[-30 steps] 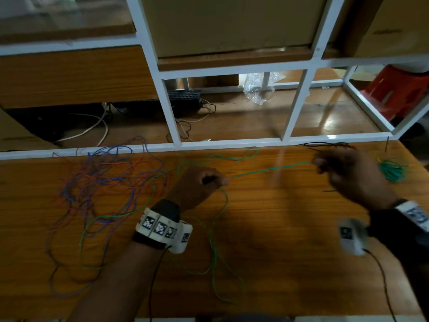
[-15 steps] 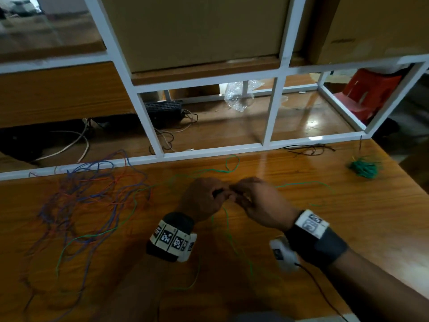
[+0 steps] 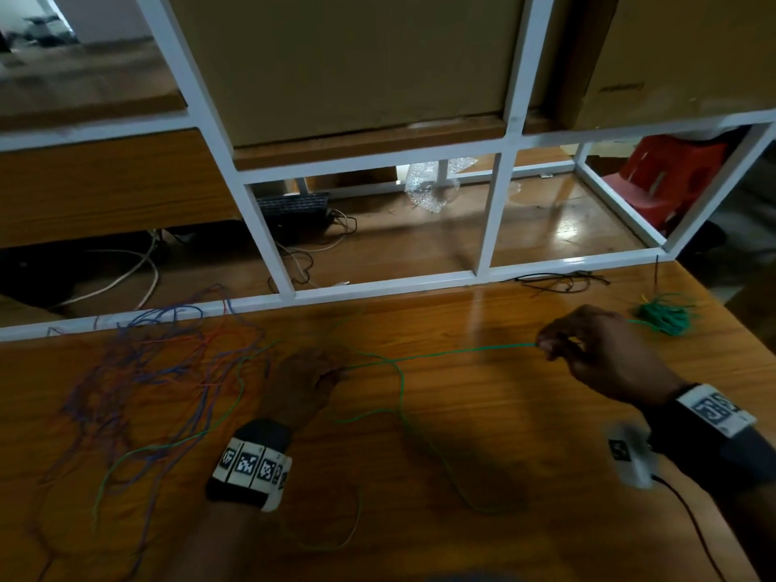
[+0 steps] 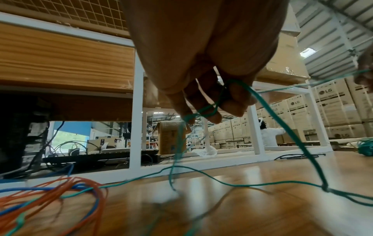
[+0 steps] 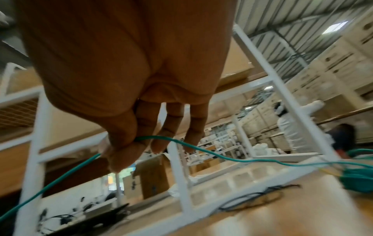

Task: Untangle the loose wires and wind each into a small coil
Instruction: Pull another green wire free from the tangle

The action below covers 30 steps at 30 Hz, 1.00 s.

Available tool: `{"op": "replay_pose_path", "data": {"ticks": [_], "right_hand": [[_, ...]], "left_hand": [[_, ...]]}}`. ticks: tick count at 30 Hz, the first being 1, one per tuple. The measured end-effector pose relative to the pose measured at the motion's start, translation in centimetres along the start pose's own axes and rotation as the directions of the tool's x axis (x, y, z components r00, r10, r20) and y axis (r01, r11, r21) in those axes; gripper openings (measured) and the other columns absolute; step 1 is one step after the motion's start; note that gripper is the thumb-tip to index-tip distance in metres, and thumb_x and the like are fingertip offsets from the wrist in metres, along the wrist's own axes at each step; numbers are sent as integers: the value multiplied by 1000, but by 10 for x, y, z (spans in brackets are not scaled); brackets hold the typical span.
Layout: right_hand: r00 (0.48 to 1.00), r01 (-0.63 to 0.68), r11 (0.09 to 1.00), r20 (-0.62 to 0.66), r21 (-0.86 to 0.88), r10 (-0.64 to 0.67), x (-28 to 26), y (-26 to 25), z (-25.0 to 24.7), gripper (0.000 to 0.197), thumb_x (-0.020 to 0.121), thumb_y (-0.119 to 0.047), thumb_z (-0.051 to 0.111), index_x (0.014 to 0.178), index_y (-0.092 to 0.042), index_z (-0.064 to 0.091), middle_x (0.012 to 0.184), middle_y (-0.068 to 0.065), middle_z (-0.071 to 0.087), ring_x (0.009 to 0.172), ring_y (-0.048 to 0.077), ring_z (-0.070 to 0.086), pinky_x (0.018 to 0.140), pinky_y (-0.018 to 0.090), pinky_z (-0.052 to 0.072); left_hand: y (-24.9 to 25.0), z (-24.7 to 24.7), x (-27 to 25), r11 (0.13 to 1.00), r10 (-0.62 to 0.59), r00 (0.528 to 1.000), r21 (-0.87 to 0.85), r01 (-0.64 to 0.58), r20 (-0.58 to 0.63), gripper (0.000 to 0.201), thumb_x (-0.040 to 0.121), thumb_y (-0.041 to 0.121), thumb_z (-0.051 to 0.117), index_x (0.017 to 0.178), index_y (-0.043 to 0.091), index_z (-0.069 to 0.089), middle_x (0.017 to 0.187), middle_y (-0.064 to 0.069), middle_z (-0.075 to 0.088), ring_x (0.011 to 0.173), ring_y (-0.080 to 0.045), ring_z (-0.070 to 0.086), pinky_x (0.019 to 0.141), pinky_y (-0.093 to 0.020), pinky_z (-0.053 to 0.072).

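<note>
A green wire (image 3: 445, 354) stretches taut between my two hands above the wooden table (image 3: 483, 434). My left hand (image 3: 300, 382) grips one part of it, with turns of the green wire (image 4: 207, 110) looped round its fingers. My right hand (image 3: 588, 346) pinches the green wire (image 5: 181, 142) between thumb and forefinger, further right. Slack loops of the same wire trail over the table toward me. A tangle of blue, orange and green wires (image 3: 155, 371) lies at the left. A finished green coil (image 3: 663, 317) sits at the far right.
A white metal frame (image 3: 378, 287) borders the table's far edge. A thin black wire (image 3: 562, 281) lies against it at the right. Behind the frame lie a keyboard (image 3: 294, 207), cables and bubble wrap (image 3: 432, 186). A red stool (image 3: 672, 178) stands beyond the right corner.
My hands met at the table's middle half a second ago; now the right hand has pulled away to the right, drawing the green wire taut. The left hand stayed near its place.
</note>
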State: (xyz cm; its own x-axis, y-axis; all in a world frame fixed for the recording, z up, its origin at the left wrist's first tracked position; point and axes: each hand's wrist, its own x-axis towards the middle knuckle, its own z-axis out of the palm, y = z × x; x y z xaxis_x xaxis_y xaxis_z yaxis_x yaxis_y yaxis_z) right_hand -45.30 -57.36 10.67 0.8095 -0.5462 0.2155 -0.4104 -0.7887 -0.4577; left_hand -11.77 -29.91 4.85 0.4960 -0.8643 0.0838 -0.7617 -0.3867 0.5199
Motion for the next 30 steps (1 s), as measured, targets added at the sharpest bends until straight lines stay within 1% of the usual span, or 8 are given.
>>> {"op": "replay_pose_path", "data": {"ticks": [4, 6, 9, 14, 18, 22, 25, 30], "right_hand": [[928, -182, 980, 316, -81, 199, -11, 23, 10, 44, 87, -3, 75, 89, -47, 67, 96, -10, 77, 90, 11, 73, 72, 24, 56], [855, -126, 946, 452, -297, 256, -10, 6, 23, 36, 91, -35, 76, 125, -38, 65, 134, -1, 67, 123, 21, 62, 95, 34, 54], [893, 15, 963, 437, -268, 108, 2, -40, 51, 77, 88, -68, 63, 152, -29, 45, 153, 0, 50, 141, 27, 43, 111, 45, 43], [897, 149, 987, 428, -63, -108, 27, -113, 109, 31, 94, -37, 55, 122, -28, 64, 107, 8, 72, 109, 33, 61, 88, 45, 53], [919, 146, 987, 377, -60, -113, 27, -113, 110, 30, 90, -33, 49, 111, -31, 70, 88, 5, 73, 90, 31, 66, 64, 36, 46], [940, 173, 978, 315, -120, -127, 22, -101, 83, 22, 88, -30, 58, 100, -33, 76, 82, 1, 71, 90, 26, 63, 66, 34, 45], [958, 140, 983, 269, -118, -104, 13, -77, 69, 30, 84, -36, 50, 98, -34, 77, 79, -2, 68, 93, 25, 61, 70, 38, 51], [984, 61, 987, 176, -151, -34, -9, -40, 42, 22, 73, -19, 69, 90, -30, 79, 76, -3, 69, 98, 25, 61, 72, 35, 46]], "left_hand": [[0, 9, -4, 998, 54, 998, 31, -53, -27, 19, 96, 26, 66, 107, 17, 78, 111, -4, 72, 100, -20, 63, 85, -22, 42], [12, 21, -7, 988, 155, 987, 31, -154, -38, 27, 93, 34, 60, 98, 17, 80, 100, -5, 74, 93, -20, 66, 79, -25, 49], [33, 41, -8, 951, 308, 951, 21, -308, -16, 30, 89, 31, 53, 90, 15, 79, 90, -4, 74, 82, -24, 69, 68, -31, 58], [62, 48, -7, 888, 457, 889, 76, -454, -23, 30, 86, 29, 50, 87, 18, 78, 86, -2, 74, 76, -23, 67, 60, -27, 56], [42, 52, -10, 910, 414, 910, 0, -414, -34, 20, 91, 27, 52, 101, 28, 70, 94, -2, 73, 82, -26, 66, 64, -40, 58], [28, 46, -16, 918, 395, 916, 0, -396, -69, 24, 88, 29, 56, 95, 20, 78, 93, -4, 77, 88, -18, 69, 79, -26, 55], [7, 39, -18, 944, 320, 940, -41, -327, -117, 22, 89, 26, 60, 96, 17, 79, 99, -1, 77, 100, -8, 59, 94, -4, 35], [-24, 40, -12, 970, 243, 959, 41, -239, -143, 18, 88, 21, 64, 96, 22, 79, 101, 2, 77, 109, -16, 63, 101, -24, 43]]}}
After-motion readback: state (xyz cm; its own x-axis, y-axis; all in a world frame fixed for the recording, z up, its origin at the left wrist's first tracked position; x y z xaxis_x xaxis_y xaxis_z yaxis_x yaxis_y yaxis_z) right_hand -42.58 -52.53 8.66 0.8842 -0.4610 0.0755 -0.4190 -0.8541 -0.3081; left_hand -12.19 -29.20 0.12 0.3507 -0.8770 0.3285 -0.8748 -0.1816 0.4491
